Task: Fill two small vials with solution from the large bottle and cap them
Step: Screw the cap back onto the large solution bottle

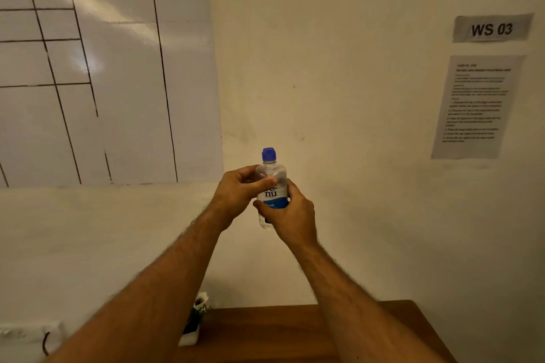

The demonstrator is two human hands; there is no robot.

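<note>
The person holds the large bottle [272, 186] upright in front of the wall, raised well above the wooden table [295, 333], with both arms stretched forward. The left hand [239, 194] wraps the bottle's upper body from the left, its fingers curled round the clear plastic just under the neck. The right hand [292, 215] grips the lower part from the right, thumb laid across the blue band of the label. The blue cap [269, 154] sits on top of the bottle, untouched by either hand.

On the wall at right hang 2 papers: a sign [492, 29] reading "WS 03" and, below it, a printed sheet [474, 106] too blurred to read. White tiles [103, 82] cover the wall at left. A small white pot with a plant [193, 324] stands at the table's left edge, partly hidden by the left forearm.
</note>
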